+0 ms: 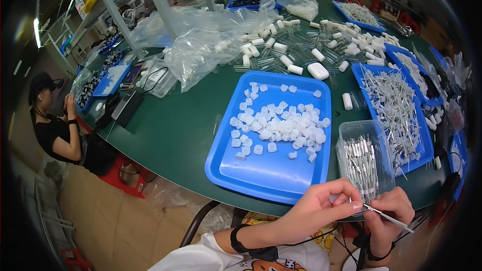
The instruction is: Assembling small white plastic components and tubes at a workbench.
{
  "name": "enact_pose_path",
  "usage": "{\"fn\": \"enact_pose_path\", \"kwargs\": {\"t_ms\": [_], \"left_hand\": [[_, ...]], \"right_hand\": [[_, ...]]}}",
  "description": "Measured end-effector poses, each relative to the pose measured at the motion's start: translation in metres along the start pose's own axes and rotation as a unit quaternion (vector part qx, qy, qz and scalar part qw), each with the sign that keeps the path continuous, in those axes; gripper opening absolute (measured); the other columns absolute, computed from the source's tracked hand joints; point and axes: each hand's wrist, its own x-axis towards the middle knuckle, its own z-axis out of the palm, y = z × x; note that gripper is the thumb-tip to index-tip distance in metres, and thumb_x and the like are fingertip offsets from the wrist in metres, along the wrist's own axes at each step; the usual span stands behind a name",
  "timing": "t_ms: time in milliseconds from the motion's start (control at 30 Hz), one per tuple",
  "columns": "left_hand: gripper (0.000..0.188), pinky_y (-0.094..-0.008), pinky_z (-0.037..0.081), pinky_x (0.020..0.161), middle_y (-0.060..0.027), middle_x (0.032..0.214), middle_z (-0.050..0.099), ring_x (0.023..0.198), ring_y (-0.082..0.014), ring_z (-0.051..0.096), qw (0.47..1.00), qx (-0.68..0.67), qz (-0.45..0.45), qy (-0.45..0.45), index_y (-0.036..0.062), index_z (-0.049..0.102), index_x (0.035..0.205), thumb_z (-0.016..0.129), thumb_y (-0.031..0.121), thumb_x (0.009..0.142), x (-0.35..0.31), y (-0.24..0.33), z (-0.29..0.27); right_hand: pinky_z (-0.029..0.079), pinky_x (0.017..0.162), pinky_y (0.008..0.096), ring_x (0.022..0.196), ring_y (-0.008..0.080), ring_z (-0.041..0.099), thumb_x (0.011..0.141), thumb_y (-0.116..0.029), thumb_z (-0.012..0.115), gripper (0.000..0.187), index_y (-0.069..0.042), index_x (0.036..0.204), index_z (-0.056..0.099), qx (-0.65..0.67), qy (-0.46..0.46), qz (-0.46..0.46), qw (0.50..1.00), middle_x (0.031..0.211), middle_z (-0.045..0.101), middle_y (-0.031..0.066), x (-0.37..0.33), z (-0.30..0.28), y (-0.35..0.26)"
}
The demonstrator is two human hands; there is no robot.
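Observation:
My left hand is closed in a pinch at the near right, its thumb and forefinger at the dark-tipped end of a thin white-and-silver rod. My right hand grips the same rod near that end, and its long white part points down to the right. A bit of translucent white shows inside my left fingers; I cannot make out what it is. Just beyond the hands stands a clear plastic box of similar metal-and-white rods. Left of it, a blue tray bears many small translucent white caps.
More blue trays with thin white sticks stand at the right. White cylinders and clear tubes are strewn at the back of the green table, beside plastic bags. A co-worker sits at the far left. Metal posts rise behind.

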Motion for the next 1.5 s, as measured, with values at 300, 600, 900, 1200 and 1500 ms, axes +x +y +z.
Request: {"fn": "enact_pose_path", "kwargs": {"t_ms": [300,600,900,1200,1500], "left_hand": [[0.007,-0.016,0.032,0.065,0.0021,0.078,0.04,0.07,-0.0039,0.033,1.0,-0.011,-0.006,-0.006,0.0009,0.051,0.082,0.053,0.006,0.078,0.0,-0.003,0.004],[0.009,-0.0156,0.031,0.059,0.0024,0.076,0.044,0.068,-0.0022,0.038,0.991,-0.103,-0.082,-0.027,0.0026,0.049,0.085,0.052,0.01,0.08,0.001,-0.005,0.006],[0.016,-0.0143,0.025,0.046,0.0088,0.057,0.032,0.052,0.0001,0.03,0.983,-0.172,-0.053,-0.039,0.0036,0.049,0.088,0.054,0.016,0.08,0.002,-0.011,0.013],[0.016,-0.0158,0.025,0.047,0.0079,0.059,0.033,0.052,-0.0009,0.03,0.973,-0.216,-0.05,-0.065,0.0036,0.049,0.089,0.053,0.016,0.081,-0.002,-0.011,0.016],[0.014,-0.0194,0.03,0.054,-0.0008,0.075,0.037,0.062,-0.007,0.036,0.993,-0.112,-0.018,0.02,-0.0023,0.052,0.084,0.052,0.01,0.078,-0.004,0.006,0.015]], "right_hand": [[0.029,0.046,0.0211,0.05,0.0095,0.037,0.064,-0.012,0.068,0.019,-0.002,0.071,0.052,-0.011,-0.003,-0.089,0.996,0.062,0.042,0.0032,-0.005,-0.004,0.007],[0.029,0.045,0.0228,0.05,0.0113,0.037,0.068,-0.011,0.065,0.018,-0.003,0.077,0.052,-0.091,0.013,-0.166,0.982,0.066,0.041,0.0041,-0.015,-0.005,0.006],[0.028,0.047,0.0238,0.053,0.0116,0.036,0.07,-0.009,0.063,0.015,-0.004,0.077,0.05,-0.127,0.028,-0.187,0.974,0.067,0.04,0.0036,-0.018,-0.005,0.006],[0.027,0.046,0.0226,0.052,0.0095,0.034,0.072,-0.019,0.063,0.022,-0.004,0.075,0.048,-0.015,0.048,-0.107,0.993,0.068,0.038,0.0033,-0.022,-0.004,0.012],[0.031,0.037,0.0231,0.044,0.0116,0.046,0.053,0.004,0.073,0.031,0.002,0.079,0.058,0.167,-0.016,-0.125,0.978,0.063,0.053,0.0086,-0.006,-0.005,0.012]]}}
